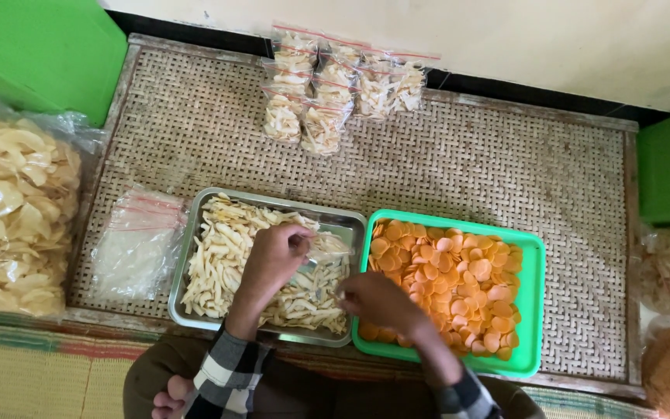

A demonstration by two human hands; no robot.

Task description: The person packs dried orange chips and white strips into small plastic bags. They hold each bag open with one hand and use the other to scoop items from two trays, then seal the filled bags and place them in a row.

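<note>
— Where's the bag?

— Over my steel tray (188, 256) of pale sticks (222, 256): a clear bag (326, 250), pinched by my left hand (277, 252); right hand (378, 299) grips its lower edge.

— Around it?

— Green tray (533, 310) of orange chips (459, 279) beside; filled packets (335, 89) farther back.

We see soft, even daylight with no harsh glare. The pale woven cane table (505, 163) is brightest along its far edge, and shadows under the hands are faint. The clear plastic bags of pale chips (335, 93) catch small glints. Wide-angle bending curves the table's edges, and the near corners look slightly soft.
</note>
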